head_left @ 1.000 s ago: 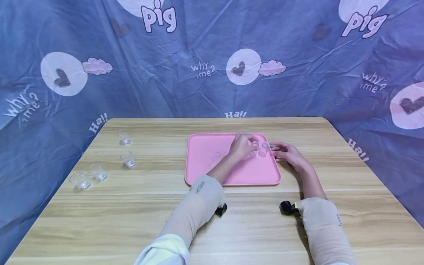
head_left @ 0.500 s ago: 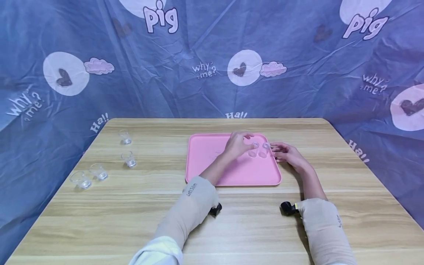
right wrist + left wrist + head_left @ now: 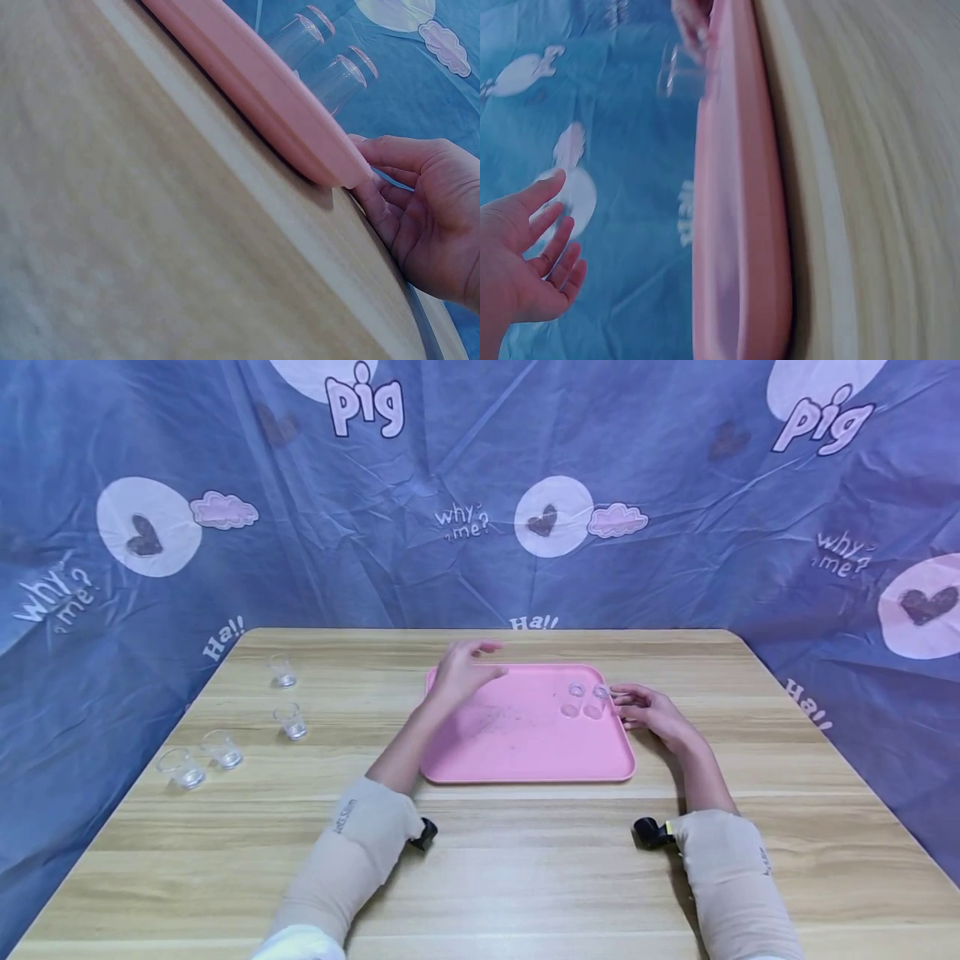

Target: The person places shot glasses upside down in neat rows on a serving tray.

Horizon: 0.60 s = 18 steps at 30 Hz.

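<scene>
loose-fingered l. hand (image 3: 521, 262) well apart fr. pink tray (image 3: 756, 195), blurry clear glassware (image 3: 681, 81) nr. top

Tray (image 3: 757, 187) cropped (both wrist views), tabletop (image 3: 112, 225) blurred

Wood-grain bench (image 3: 525, 868) carries a pink tray (image 3: 517, 760) under and right of the left hand (image 3: 459, 675), its edge touching the right hand (image 3: 651, 712), plus four clear upright glasses (image 3: 291, 722) well left of the left hand.
</scene>
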Available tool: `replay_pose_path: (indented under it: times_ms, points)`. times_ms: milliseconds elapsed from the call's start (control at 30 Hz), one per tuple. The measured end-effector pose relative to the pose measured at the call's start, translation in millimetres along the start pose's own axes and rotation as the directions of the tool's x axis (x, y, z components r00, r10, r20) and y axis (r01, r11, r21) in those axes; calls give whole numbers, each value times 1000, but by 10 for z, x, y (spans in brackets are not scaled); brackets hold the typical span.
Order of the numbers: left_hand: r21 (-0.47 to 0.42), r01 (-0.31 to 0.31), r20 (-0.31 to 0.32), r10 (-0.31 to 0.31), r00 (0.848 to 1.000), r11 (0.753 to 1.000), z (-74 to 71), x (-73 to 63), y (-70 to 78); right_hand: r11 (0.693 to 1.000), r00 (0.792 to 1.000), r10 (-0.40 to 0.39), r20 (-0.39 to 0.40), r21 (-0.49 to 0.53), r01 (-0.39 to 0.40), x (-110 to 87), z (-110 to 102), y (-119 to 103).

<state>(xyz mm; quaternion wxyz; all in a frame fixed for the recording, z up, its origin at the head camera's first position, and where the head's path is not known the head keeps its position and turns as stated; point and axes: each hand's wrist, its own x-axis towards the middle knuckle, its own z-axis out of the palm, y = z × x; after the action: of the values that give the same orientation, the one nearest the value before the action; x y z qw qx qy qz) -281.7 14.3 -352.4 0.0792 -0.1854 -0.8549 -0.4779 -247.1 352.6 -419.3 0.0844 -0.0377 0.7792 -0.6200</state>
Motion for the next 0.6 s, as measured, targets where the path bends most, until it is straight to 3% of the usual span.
replay_pose_path:
  times_ms: [167,367,600]
  points:
    - [-7,-5,-101,4,995,1000,-379,-135,-153,1000,1000,-11,2,-7,11,-1,-4,8]
    - [6,29,-179,-27,983,1000,-815,-308,-287,1000,1000,-12,6,0,12,15,-7,17]
    - [-11,82,-274,-82,958,997,-1249,-503,-460,1000,1000,-1,14,-10,1,11,-14,11]
